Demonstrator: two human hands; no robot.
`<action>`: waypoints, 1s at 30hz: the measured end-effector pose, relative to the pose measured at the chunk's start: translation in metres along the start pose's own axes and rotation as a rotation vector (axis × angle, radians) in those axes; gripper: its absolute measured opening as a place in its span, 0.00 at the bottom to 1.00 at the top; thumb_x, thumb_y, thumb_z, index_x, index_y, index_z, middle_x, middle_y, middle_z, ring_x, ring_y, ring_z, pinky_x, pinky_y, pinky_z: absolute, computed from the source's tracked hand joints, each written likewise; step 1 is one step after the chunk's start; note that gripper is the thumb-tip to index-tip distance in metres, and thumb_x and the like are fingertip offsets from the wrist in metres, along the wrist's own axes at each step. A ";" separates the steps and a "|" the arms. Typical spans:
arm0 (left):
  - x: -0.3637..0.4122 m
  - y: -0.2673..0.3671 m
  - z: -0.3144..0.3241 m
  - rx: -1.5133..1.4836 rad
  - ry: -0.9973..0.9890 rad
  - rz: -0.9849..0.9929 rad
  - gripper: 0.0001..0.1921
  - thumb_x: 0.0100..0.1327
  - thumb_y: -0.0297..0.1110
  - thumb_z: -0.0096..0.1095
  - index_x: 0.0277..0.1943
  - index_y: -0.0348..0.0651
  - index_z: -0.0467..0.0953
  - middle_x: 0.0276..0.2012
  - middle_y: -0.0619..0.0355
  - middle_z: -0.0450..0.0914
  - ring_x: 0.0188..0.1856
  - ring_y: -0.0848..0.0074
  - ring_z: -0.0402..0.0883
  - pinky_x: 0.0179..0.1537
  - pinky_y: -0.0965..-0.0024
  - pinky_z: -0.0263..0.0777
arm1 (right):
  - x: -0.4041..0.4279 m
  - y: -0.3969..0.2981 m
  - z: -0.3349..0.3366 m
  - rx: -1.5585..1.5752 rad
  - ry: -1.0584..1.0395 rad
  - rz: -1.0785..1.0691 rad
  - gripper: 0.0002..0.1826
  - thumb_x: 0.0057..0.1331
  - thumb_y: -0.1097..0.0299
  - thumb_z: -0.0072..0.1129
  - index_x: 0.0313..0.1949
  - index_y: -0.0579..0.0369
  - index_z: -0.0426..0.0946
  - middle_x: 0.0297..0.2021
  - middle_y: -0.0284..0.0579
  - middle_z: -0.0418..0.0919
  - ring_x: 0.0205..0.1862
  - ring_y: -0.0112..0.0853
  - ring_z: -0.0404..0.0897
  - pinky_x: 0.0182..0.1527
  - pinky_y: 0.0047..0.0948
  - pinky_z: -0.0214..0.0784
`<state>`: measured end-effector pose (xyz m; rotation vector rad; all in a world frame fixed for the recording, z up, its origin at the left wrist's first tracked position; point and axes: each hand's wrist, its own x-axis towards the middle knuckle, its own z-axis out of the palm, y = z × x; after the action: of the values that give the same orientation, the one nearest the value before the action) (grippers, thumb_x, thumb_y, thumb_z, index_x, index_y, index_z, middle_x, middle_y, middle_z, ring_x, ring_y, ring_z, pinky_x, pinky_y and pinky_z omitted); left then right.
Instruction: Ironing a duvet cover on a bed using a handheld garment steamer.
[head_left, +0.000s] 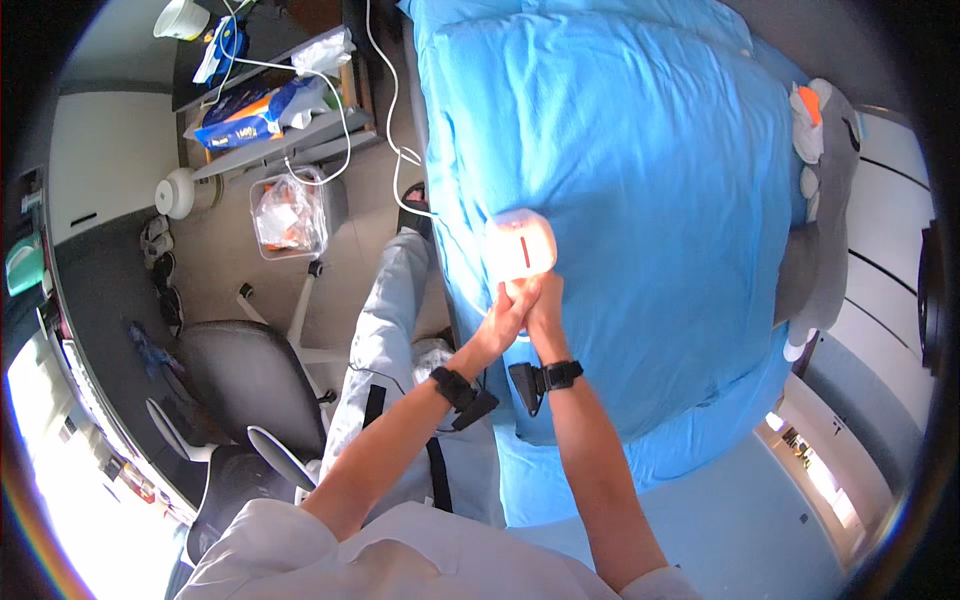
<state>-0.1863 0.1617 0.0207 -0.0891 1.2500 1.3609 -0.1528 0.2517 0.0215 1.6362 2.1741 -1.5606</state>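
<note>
A white, rounded device (525, 241) with a dark red slot on its face is over the blue bedding (637, 225), brightly lit. Both of my hands are together at its near end. My left hand (508, 319) lies against the lower left of the device, its fingers meeting the other hand. My right hand (547, 311) is closed around the device's near end, or a handle there; the fingers hide the exact shape. A white cord runs along the bed's left edge near the device. Black bands with small black units are strapped to both wrists.
An office chair (247, 375) stands at the left, beside a clear plastic bin (290, 214) with bags in it. An open drawer (277, 139) holds blue packages. White cables hang across the drawer and floor. A grey plush toy (829, 195) lies at the bed's right edge.
</note>
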 end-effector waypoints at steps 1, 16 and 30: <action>-0.009 -0.022 0.006 -0.008 0.024 0.013 0.39 0.68 0.61 0.53 0.62 0.28 0.58 0.42 0.49 0.77 0.37 0.75 0.75 0.36 0.70 0.74 | -0.013 0.021 -0.002 -0.006 0.007 -0.002 0.14 0.53 0.60 0.62 0.27 0.60 0.77 0.18 0.49 0.79 0.19 0.32 0.78 0.24 0.36 0.70; -0.025 0.016 -0.001 0.108 -0.009 -0.044 0.47 0.66 0.67 0.47 0.68 0.26 0.54 0.61 0.38 0.69 0.64 0.60 0.68 0.64 0.63 0.60 | 0.004 -0.012 0.001 -0.434 0.040 -0.273 0.13 0.56 0.59 0.59 0.25 0.57 0.77 0.19 0.50 0.79 0.20 0.44 0.79 0.24 0.39 0.71; 0.153 0.222 -0.056 0.006 0.072 0.114 0.47 0.60 0.68 0.56 0.57 0.23 0.57 0.26 0.45 0.78 0.22 0.71 0.78 0.22 0.68 0.72 | 0.205 -0.187 0.040 -0.168 0.086 -0.235 0.12 0.60 0.64 0.62 0.30 0.63 0.75 0.21 0.37 0.78 0.25 0.19 0.73 0.25 0.30 0.69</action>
<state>-0.4279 0.2937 0.0215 -0.0637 1.3362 1.4626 -0.4030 0.3786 0.0229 1.4712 2.5434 -1.3298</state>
